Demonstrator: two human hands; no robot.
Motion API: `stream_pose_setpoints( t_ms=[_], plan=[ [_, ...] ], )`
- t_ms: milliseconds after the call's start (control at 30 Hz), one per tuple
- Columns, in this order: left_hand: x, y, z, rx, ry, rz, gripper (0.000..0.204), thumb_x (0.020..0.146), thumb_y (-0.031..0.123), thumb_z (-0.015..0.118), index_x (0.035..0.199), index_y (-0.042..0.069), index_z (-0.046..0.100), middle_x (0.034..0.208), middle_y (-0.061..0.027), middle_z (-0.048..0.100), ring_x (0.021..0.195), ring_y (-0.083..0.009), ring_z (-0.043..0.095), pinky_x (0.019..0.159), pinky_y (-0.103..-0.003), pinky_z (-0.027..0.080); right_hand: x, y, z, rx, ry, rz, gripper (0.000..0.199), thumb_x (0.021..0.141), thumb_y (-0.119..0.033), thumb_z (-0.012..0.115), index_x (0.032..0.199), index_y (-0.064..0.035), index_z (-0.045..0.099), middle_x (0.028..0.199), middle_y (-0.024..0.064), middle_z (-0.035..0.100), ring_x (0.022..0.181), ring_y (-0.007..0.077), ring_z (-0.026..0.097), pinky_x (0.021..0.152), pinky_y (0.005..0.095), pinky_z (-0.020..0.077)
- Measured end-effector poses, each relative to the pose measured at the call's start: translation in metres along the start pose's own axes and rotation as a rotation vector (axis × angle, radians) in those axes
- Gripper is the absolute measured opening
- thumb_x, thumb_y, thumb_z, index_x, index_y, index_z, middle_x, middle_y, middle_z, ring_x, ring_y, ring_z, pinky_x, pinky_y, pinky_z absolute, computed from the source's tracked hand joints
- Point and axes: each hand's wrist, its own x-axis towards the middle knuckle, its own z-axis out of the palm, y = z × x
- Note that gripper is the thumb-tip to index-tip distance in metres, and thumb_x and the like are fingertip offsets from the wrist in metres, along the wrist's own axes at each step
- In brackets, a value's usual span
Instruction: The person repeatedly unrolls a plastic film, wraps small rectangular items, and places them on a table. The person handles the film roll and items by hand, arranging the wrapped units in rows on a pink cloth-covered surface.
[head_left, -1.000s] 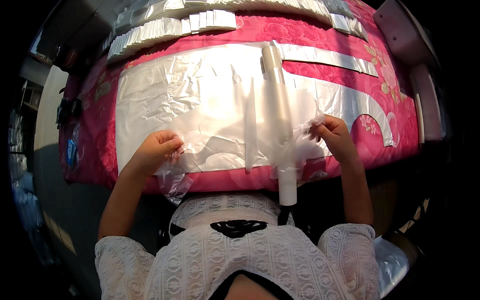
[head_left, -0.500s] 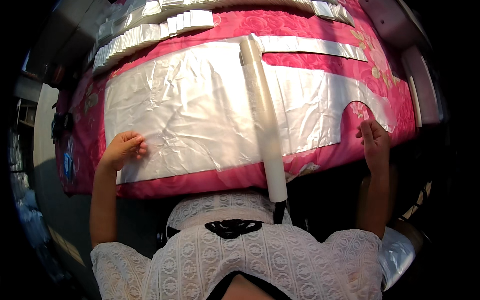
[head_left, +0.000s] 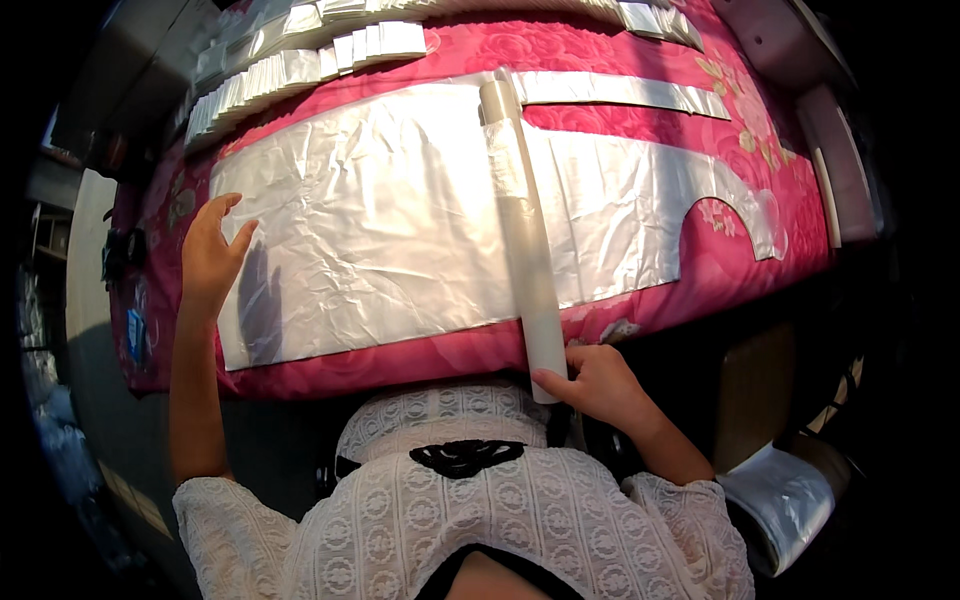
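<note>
A thin, shiny white plastic sheet (head_left: 370, 220) lies spread on the table, creased, with a curved cutout and a narrow looped end on its right. Across it, running from far to near, rests a long pale roll (head_left: 522, 220) whose near end sticks out past the table edge. My right hand (head_left: 605, 388) grips that near end, thumb on top; its other fingers are partly hidden. Over the sheet's left edge hovers my left hand (head_left: 212, 255), open, thumb and fingers apart, casting a shadow on the plastic. A flat white strip (head_left: 625, 92) extends right from the roll's far end.
Rows of folded white packets (head_left: 255, 90) stand along the far side of the pink floral tablecloth (head_left: 480, 55). A small blue packet (head_left: 135, 333) lies at the left edge. Folded white plastic (head_left: 785, 500) hangs at the lower right, near a dark chair-like shape.
My right hand has left the cutout end of the sheet and come inward to grip the roll's near end. My left hand has moved farther away along the sheet's left edge and opened.
</note>
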Motion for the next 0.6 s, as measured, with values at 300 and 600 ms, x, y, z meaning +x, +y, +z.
stream_pose_setpoints(
  t_ms=[300,600],
  plan=[
    [-0.007,0.194,0.107,-0.51,-0.202,0.306,0.052,0.086,0.011,0.052,0.132,-0.003,0.033,0.137,-0.0214,0.034,0.128,-0.0349,0.032,0.106,-0.04,0.025,-0.003,-0.001,-0.006,-0.003,-0.078,0.009,0.036,0.077,-0.034,0.066,0.086,0.0007,0.067,0.068,0.0103,0.064,0.061,0.0158,0.062,0.059,0.0281,0.0485],
    [-0.014,0.206,0.124,-0.149,-0.308,0.376,0.065,0.081,0.022,0.043,0.132,-0.014,0.025,0.141,-0.0276,0.022,0.135,-0.0357,0.018,0.11,-0.043,0.013,0.045,-0.023,-0.045,-0.28,-0.235,-0.14,0.063,0.082,-0.059,0.049,0.072,0.0002,0.068,0.061,0.0147,0.061,0.063,0.0298,0.062,0.064,0.0368,0.0485]
  ],
)
